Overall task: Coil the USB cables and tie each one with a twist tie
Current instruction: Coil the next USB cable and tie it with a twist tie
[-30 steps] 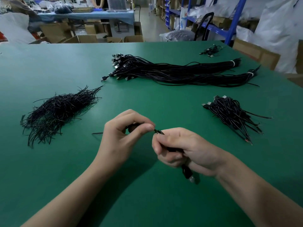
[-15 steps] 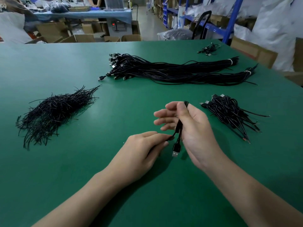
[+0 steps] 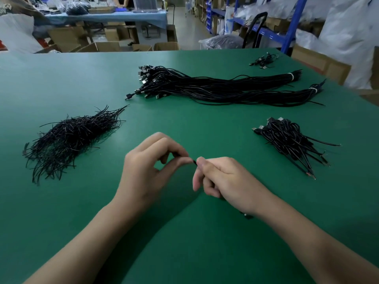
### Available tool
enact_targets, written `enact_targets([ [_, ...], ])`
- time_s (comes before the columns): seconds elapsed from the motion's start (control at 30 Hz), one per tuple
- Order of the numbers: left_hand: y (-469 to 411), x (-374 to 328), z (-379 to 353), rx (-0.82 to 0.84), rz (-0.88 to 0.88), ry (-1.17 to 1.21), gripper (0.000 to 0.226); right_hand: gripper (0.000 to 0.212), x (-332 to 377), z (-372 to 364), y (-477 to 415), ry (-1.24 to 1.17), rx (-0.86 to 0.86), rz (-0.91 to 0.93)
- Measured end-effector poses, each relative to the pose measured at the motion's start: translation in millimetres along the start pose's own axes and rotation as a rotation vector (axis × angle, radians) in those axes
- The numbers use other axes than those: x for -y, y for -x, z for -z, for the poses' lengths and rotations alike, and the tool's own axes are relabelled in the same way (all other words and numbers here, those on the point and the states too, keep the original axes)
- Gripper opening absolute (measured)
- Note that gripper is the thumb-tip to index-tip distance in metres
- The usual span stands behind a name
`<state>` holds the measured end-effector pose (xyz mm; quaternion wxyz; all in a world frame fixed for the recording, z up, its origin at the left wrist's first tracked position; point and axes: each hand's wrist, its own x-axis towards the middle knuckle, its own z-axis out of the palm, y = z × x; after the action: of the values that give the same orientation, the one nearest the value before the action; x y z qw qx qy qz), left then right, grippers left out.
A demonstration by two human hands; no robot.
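left hand point(image 3: 146, 169) pinches thin black twist tie point(image 3: 194, 161) | right hand point(image 3: 226, 178) grips black USB cable point(image 3: 247, 216), mostly hidden | small pile of tied black cables point(image 3: 287, 140) done | long bundle of loose black cables point(image 3: 215, 89) left

Readable text: none on the table or the goods.
White bag point(image 3: 228, 22), one o'clock, by the shelving: blue print, too blurred to read.

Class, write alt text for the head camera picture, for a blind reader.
Left hand and right hand pinch a thin black cable between them over a green table. Loose twist ties lie left, coiled cables right, long cable bundles behind.
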<state>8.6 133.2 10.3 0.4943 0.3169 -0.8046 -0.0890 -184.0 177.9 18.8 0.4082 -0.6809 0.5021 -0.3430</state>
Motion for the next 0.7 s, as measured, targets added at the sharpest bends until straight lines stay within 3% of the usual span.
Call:
enact_targets([
  [0.23,-2.3,9.8,5.1,0.076,0.188,0.165,0.012,0.036,-1.6,-7.0,-1.9,-0.387,0.237,-0.071],
  [0.47,-9.6,14.6,21.6,0.128,0.027,-0.011,0.01,0.032,-7.4,2.0,1.4,-0.172,0.29,-0.139],
  [0.7,-8.8,14.6,18.7,0.165,0.053,0.015,0.016,0.033,-10.9,2.1,1.8,-0.115,0.322,-0.122],
])
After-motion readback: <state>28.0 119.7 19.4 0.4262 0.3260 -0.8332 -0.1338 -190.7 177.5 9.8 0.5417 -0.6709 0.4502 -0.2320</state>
